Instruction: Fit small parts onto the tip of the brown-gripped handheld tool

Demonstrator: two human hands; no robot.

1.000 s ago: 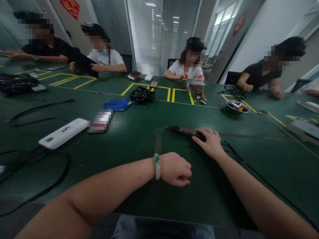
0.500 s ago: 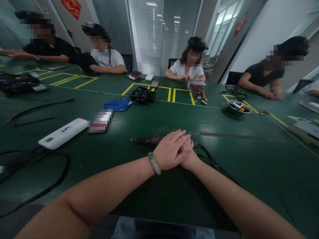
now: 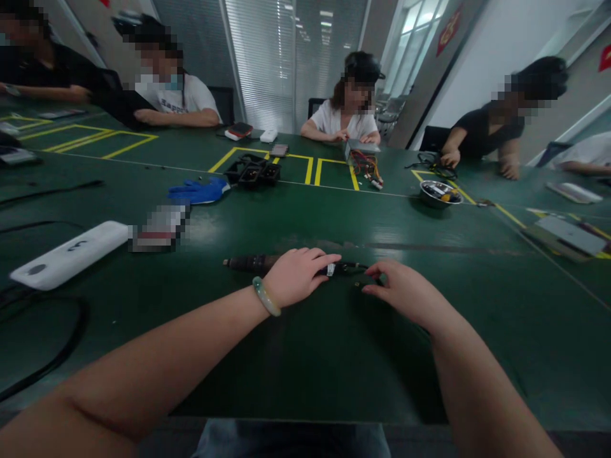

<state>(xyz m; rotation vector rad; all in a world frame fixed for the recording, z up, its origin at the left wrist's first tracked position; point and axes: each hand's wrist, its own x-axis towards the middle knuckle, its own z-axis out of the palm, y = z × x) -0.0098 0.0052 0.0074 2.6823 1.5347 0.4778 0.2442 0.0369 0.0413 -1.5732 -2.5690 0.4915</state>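
A dark pen-shaped electric screwdriver (image 3: 248, 262) lies on the green table, its tip pointing left. My left hand (image 3: 298, 275), with a jade-coloured bangle (image 3: 266, 296) at the wrist, is closed over its body from above, thumb on the near side. A black cable (image 3: 356, 266) leaves the tool's right end and reaches my right hand (image 3: 403, 289). The thumb and forefinger of that hand are curved but apart around the cable; its other fingers are partly hidden. A small metal-tipped end (image 3: 357, 284) lies just left of my right thumb.
To the left are a white power bank (image 3: 71, 254), a phone (image 3: 160, 228) and a blue glove (image 3: 199, 191). Farther back stand black plastic parts (image 3: 252, 172) and a metal bowl (image 3: 440, 194) of small items. Several people sit across the table; one handles a metal box (image 3: 363, 146) with coloured wires.
My hands have come apart. The right one has moved right to the cable, while the left stays on the screwdriver. The view has turned slightly right. A co-worker's hand now touches black cables.
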